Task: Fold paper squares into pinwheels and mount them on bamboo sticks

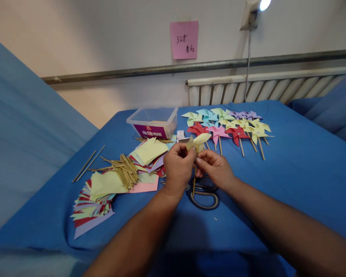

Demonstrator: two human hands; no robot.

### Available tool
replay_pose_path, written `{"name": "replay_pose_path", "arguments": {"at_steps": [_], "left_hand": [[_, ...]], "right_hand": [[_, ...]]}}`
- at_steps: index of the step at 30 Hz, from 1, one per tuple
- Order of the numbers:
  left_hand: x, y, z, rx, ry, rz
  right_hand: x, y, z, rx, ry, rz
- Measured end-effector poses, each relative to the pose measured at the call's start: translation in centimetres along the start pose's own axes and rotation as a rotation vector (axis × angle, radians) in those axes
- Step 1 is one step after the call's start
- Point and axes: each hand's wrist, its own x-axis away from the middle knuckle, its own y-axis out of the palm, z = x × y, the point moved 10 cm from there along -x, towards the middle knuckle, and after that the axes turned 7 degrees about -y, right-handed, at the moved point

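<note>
My left hand [178, 165] and my right hand [216, 168] meet above the blue table [291, 169], both pinched on a pale yellow paper pinwheel [200, 139] on a thin wooden stick [194, 181]. The left fingers grip the folded paper at the top. The right fingers pinch the stick just under it. The stick hangs down between my wrists. Black-handled scissors [203, 194] lie on the cloth right beneath my hands.
Finished pinwheels [230, 127] in several colours lie in rows at the back right. A clear plastic box [152, 122] stands at the back centre. Stacks of coloured paper squares [103, 188] and loose wooden sticks [123, 169] lie left. A radiator [262, 86] lines the wall.
</note>
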Motion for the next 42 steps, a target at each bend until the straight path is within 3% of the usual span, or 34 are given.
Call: {"name": "replay_pose_path", "arguments": {"at_steps": [27, 38, 42], "left_hand": [[0.1, -0.2, 0.5, -0.015, 0.019, 0.006], [-0.4, -0.2, -0.5, 0.067, -0.063, 0.007], [-0.6, 0.1, -1.2, 0.099, -0.077, -0.006]], "right_hand": [[0.2, 0.3, -0.3, 0.013, -0.001, -0.016], [0.2, 0.0, -1.1, 0.183, -0.067, 0.004], [0.5, -0.4, -2.0, 0.356, -0.149, 0.032]]}}
